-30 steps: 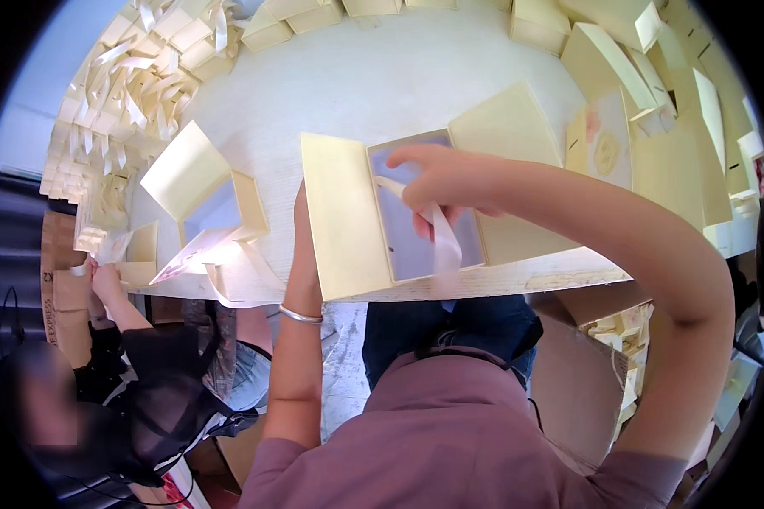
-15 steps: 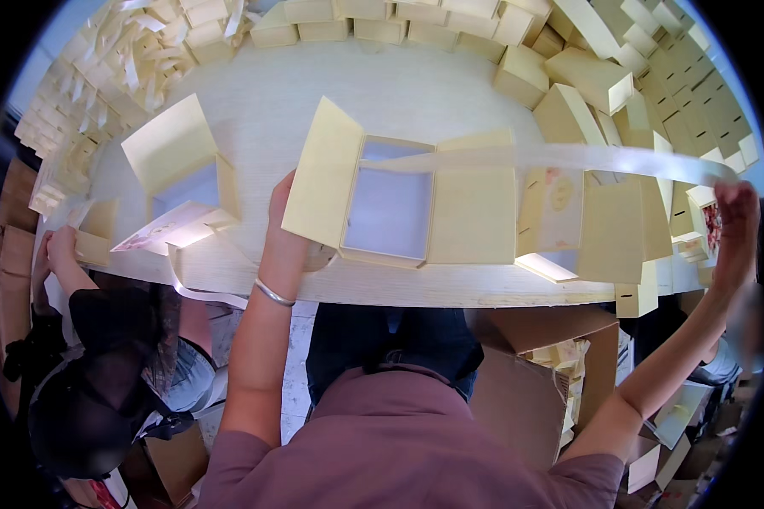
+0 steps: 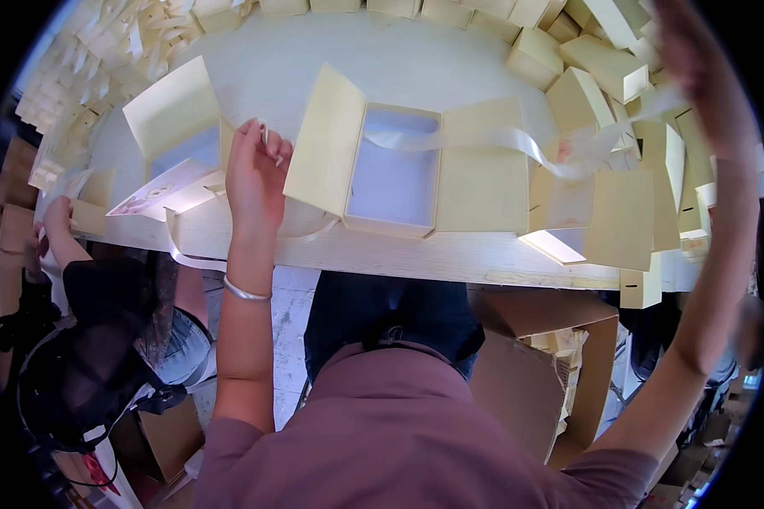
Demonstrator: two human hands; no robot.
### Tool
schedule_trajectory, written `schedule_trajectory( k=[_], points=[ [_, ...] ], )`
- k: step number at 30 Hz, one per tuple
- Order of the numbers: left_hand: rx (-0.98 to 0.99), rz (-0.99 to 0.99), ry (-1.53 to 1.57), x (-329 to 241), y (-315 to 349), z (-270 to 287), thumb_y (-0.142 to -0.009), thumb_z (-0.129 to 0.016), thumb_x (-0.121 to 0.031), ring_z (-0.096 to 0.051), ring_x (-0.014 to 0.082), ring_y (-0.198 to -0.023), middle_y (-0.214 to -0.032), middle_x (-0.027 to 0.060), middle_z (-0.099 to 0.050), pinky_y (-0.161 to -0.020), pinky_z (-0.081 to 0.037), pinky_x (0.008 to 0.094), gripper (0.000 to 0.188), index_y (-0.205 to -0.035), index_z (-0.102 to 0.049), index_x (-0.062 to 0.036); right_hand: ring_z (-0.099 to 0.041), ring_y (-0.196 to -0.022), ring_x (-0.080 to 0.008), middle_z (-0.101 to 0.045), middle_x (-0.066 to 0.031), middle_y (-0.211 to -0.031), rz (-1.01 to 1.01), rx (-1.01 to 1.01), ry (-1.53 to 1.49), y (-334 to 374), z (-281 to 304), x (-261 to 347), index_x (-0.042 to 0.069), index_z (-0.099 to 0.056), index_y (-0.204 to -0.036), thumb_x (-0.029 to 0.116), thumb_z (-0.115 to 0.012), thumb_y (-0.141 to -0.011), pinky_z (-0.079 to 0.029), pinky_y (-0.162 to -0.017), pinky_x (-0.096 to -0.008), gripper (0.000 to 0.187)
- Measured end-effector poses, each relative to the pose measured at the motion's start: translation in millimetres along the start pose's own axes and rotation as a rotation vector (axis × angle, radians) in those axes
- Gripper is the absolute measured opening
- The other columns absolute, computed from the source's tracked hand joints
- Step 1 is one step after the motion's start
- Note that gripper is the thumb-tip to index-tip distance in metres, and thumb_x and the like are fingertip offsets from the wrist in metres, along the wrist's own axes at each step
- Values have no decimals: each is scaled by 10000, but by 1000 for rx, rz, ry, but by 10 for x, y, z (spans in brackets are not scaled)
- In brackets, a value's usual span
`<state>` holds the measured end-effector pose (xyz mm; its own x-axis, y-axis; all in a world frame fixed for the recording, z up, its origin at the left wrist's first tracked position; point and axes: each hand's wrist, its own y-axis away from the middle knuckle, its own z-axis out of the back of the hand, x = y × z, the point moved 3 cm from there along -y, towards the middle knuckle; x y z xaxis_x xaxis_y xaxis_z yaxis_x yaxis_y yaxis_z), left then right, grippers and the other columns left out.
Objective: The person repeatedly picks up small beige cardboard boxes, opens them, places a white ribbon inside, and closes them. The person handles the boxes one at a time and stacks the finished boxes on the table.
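Observation:
In front of me a cream box [image 3: 392, 182] stands on the table with its left and right flaps spread. A white satin ribbon [image 3: 492, 138] runs from inside it over the right flap, rippling slackly toward the upper right. My left hand [image 3: 259, 178] is just left of the left flap, raised over the table. Its fingers are loosely bent and apart, with a ring on one and nothing visible in them. My right hand [image 3: 692, 59] is high at the upper right, smeared by motion. The ribbon's blurred far part lies near it; whether the fingers hold it is unclear.
Another open cream box [image 3: 187, 144] stands to the left, its ribbon hanging over the edge. More open boxes [image 3: 620, 216] crowd the right. Stacked boxes line the back. A co-worker's hand [image 3: 58, 219] is at far left. A cardboard carton [image 3: 598, 382] sits below the table.
My left hand has come away from the box's left flap, moving up and left. My right hand has risen toward the upper right. The ribbon went from nearly taut to slack and wavy.

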<state>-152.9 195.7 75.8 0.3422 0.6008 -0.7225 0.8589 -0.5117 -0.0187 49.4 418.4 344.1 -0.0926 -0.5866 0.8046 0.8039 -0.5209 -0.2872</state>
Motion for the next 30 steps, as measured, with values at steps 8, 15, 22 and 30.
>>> schedule_trajectory(
  k=[8,15,22,30],
  points=[
    [-9,-611,-774,-154,648,-102,-809,-546,-154,-384,125,-648,-687,-6,-396,-630,-340,233,301,-1064,-445,-29,-495,-948,-242,-466,-184,-1112,25,701,-177,205,-1996,-701,-22,-259,-1288,702,-189,-787,-385,-847,-343,883],
    [201,-735,-1217,-250,722,-724,-659,-663,-60,-494,222,-668,-771,79,-546,-593,-368,305,233,-876,-580,-40,-264,-1241,-355,-253,-259,-1325,-97,839,-297,262,-2348,-761,-6,-41,-1344,741,-137,-749,-297,-972,-400,961],
    [271,-858,-1334,-188,635,-694,-725,-613,-73,-489,211,-686,-746,47,-523,-626,-350,313,96,-804,-560,-60,-483,-1010,-295,-446,-247,-1131,-180,843,-284,315,-2313,-806,-21,-149,-1302,641,-262,-796,-407,-814,-366,841],
    [69,-544,-875,-191,544,-462,-810,-527,-48,-433,89,-778,-885,10,-466,-759,-365,206,196,-1000,-486,-20,-583,-675,-327,-592,-216,-712,103,739,220,369,-1979,-1082,-58,-591,-764,68,-497,-770,-456,-600,-374,157]
  ],
)
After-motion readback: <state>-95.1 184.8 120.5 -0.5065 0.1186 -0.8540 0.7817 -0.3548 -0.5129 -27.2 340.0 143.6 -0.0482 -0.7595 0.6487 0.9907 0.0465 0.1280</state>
